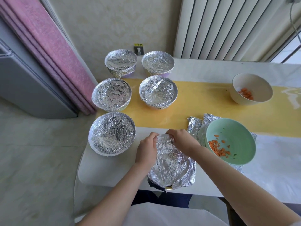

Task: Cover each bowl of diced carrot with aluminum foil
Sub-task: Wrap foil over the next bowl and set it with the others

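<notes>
Five foil-covered bowls | two uncovered carrot bowls | left hand, right hand: each grip pinching near foil sheet

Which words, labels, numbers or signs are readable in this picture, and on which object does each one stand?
Yellow sticker on the wall, just above the wall socket: it has a short row of dark characters, too small and blurred to read.
Nothing else in view shows any writing, number or brand.
</notes>
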{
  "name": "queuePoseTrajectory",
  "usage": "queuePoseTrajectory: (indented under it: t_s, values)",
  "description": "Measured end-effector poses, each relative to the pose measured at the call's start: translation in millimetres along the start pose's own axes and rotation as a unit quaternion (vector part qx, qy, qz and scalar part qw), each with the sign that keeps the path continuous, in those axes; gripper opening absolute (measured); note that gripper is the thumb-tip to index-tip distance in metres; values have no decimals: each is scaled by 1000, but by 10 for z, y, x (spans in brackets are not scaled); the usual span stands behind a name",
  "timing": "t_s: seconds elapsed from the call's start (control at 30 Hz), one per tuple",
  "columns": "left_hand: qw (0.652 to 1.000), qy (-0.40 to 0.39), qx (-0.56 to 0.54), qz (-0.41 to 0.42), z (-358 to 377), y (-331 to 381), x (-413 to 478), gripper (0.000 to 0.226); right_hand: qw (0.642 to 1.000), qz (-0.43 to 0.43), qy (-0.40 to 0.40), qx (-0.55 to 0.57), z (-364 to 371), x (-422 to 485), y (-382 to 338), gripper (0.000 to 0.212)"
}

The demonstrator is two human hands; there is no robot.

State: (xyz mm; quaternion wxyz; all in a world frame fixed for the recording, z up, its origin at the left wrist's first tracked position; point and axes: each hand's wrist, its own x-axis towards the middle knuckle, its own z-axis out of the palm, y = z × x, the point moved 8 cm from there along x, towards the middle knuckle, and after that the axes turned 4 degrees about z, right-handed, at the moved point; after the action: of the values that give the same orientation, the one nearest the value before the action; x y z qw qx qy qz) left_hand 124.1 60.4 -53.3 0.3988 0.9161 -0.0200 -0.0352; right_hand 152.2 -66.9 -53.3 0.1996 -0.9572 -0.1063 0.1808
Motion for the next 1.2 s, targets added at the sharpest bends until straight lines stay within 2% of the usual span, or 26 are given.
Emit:
queuePoseTrajectory:
  t_s: [0.1,0.23,0.37,0.47,0.77,1.0,1.2]
  values:
    - [1000,-6,-9,-3,-2,-2,29,19,999,-12,-1,-45,-34,-26,-85,49]
    - [1000,14,-18,-9,-54,-29,38,16,996,-34,-4,-80,21,-13,-215,36]
    - [1000,22,-18,-8,-76,-27,20,16,995,-12,-7,-103,12,56,-218,34]
    - [1000,26,-11,-6,-86,-31,25,16,995,-5,-19,-101,16,96,-226,30]
    - [999,25,-31,-21,-92,-77,12,23,999,46,-6,7,22,52,-45,22]
    - [999,-21,-17,-22,-55,-69,74,24,997,49,-25,-57,-1,15,-123,25]
    - [1000,14,-3,-7,-164,8,90,22,996,26,-23,-82,-31,100,-272,20]
